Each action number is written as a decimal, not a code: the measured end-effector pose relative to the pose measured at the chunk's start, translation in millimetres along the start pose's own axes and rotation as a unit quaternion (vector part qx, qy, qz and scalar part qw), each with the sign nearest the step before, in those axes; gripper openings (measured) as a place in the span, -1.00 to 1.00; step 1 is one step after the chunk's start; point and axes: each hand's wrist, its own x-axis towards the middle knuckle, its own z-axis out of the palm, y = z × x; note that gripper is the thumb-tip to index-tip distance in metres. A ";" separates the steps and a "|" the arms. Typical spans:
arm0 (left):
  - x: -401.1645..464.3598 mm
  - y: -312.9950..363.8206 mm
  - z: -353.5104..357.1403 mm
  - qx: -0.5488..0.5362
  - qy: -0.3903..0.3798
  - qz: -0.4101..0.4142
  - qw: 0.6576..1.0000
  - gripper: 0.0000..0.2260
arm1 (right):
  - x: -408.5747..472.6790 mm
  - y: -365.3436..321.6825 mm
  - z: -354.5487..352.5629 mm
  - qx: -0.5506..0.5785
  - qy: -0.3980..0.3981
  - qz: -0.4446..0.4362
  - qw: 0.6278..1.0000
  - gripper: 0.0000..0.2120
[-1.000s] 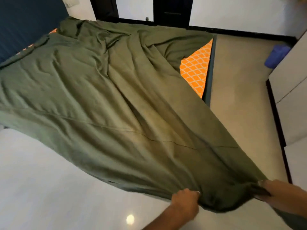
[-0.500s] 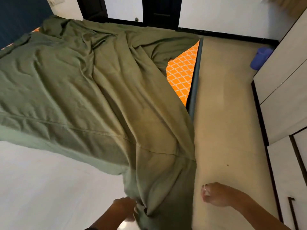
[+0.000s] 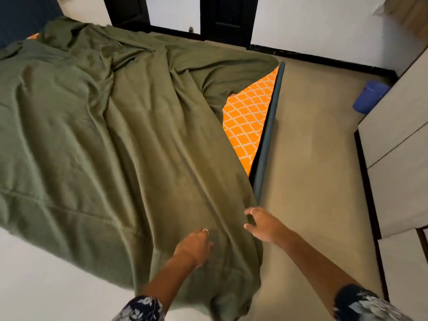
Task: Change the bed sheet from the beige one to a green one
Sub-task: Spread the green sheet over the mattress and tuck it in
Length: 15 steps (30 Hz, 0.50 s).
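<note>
The fingers (image 3: 205, 232) of the left hand (image 3: 194, 247) now lie loose on the green sheet (image 3: 111, 135), gripping nothing, where a second ago both hands had the sheet's corner bunched and pulled taut; the right hand (image 3: 261, 227), at about three o'clock from the left, hovers with fingers spread at the sheet's edge, also holding nothing. The released corner has dropped and hangs over the near corner of the bed, at six o'clock; the sheet covers most of the bed from nine o'clock across to the middle. At two o'clock a wedge of orange patterned mattress (image 3: 247, 126) stays bare beside the bed frame (image 3: 268, 135). So the spread is roughly done; I judge the next job is smoothing, then drawing cloth over that bare side. No beige sheet is in sight.
</note>
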 end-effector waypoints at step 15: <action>105.5 89.4 -67.7 -0.385 0.148 -0.237 0.879 -0.58 | 70.5 -18.0 -0.1 0.334 -0.089 -0.113 0.931 -0.84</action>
